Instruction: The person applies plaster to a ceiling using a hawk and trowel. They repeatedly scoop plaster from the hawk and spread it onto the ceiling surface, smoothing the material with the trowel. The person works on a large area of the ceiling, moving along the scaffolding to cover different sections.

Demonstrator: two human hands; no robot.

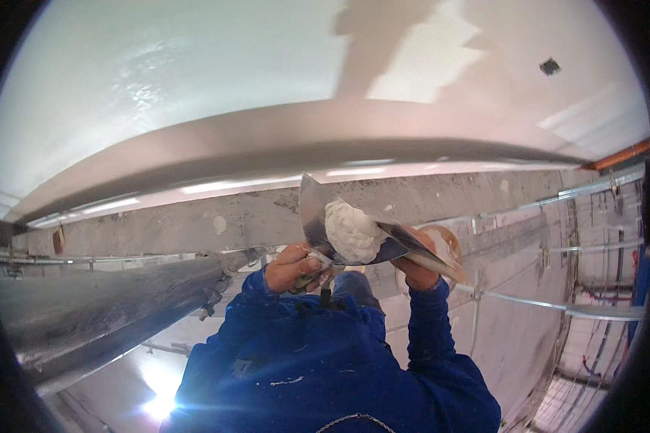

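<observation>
Blue sleeves (325, 361) fill the lower middle of the frame, both arms raised. Left hand (290, 268), at centre, is closed round the handle of a steel trowel (315, 213) whose blade carries a lump of white plaster (352, 231). Right hand (416, 273), just right of centre, is closed on a second blade (420, 249) whose edge touches the plaster. Above them runs a grey beam (195, 216), under the white ceiling (159, 72). A grey duct (94, 310) lies at lower left.
</observation>
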